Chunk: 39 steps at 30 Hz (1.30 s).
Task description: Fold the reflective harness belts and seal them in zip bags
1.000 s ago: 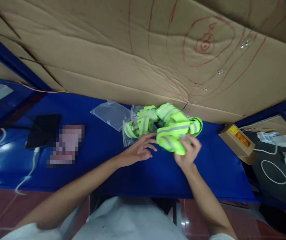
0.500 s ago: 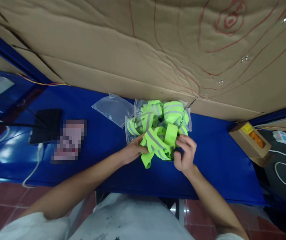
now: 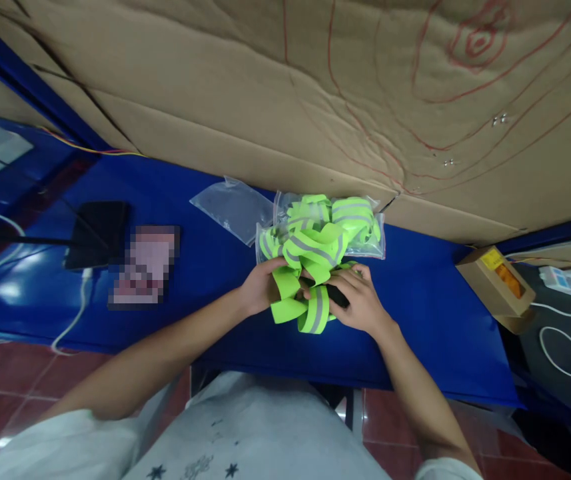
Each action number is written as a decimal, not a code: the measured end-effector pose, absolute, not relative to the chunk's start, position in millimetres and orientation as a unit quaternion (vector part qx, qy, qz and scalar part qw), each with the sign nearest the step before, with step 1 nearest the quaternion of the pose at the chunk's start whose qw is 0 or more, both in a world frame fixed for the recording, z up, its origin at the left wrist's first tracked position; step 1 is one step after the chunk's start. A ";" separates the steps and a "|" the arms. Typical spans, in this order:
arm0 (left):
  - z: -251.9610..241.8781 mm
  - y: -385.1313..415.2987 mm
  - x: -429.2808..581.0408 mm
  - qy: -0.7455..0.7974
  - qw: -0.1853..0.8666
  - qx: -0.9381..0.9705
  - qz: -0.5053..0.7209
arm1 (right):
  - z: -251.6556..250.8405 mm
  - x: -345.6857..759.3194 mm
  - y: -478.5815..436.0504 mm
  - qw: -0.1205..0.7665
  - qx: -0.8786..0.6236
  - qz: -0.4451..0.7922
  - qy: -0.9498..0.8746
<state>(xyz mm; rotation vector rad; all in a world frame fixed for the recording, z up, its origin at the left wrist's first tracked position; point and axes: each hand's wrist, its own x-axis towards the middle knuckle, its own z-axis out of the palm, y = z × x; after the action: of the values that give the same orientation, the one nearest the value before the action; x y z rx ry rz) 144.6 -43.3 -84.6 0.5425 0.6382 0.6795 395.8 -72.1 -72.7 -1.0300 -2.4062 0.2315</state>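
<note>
A tangled neon-yellow reflective strap (image 3: 318, 310), with a grey stripe along it, is bunched between my two hands above the blue table. My left hand (image 3: 260, 288) is closed round the bundle's left side, its fingertips partly hidden by the folds. On the right, my right hand (image 3: 358, 293) grips the bundle with curled fingers, and a black part shows beneath them. Just beyond lie clear zip bags (image 3: 355, 217) with more neon straps in them. The loops I hold overlap the nearer bags.
A flat clear plastic bag (image 3: 235, 208) lies left of the filled ones. Farther left are a black box (image 3: 96, 230) with a white cable and a blurred pinkish item (image 3: 148, 263). A cardboard box (image 3: 498, 283) stands at the right. Cardboard panels (image 3: 215, 87) rise behind the table (image 3: 415, 340).
My right hand has turned and closed farther over the strap bundle. The loops have shifted, with some now hanging nearer me. The view has shifted slightly.
</note>
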 end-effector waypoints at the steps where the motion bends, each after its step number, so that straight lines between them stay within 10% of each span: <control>1: -83.1 -43.0 144.8 0.305 0.853 0.265 0.331 | -72.2 395.7 -71.9 0.241 -0.380 0.091 -0.889; 11: -86.5 -38.1 130.8 0.380 0.663 0.466 0.447 | -62.3 417.9 -73.7 0.314 -0.438 0.026 -0.842; 17: -51.9 -56.9 131.2 0.363 0.225 0.760 0.489 | -38.2 430.5 -85.6 0.422 -0.532 -0.046 -0.733; 25: 39.0 -69.1 195.7 0.337 -0.036 0.876 0.344 | 63.1 382.2 -63.7 0.364 -0.545 0.000 -0.755; 39: 40.7 -11.4 171.7 0.362 -0.030 0.907 0.214 | 65.9 387.2 -43.3 0.179 -0.423 0.108 -0.882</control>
<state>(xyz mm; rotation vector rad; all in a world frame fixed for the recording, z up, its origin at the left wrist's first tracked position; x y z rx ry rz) 171.7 -11.4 40.7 2.9057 1.1589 0.6854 387.2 -43.3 65.9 -1.1951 -2.4928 0.3051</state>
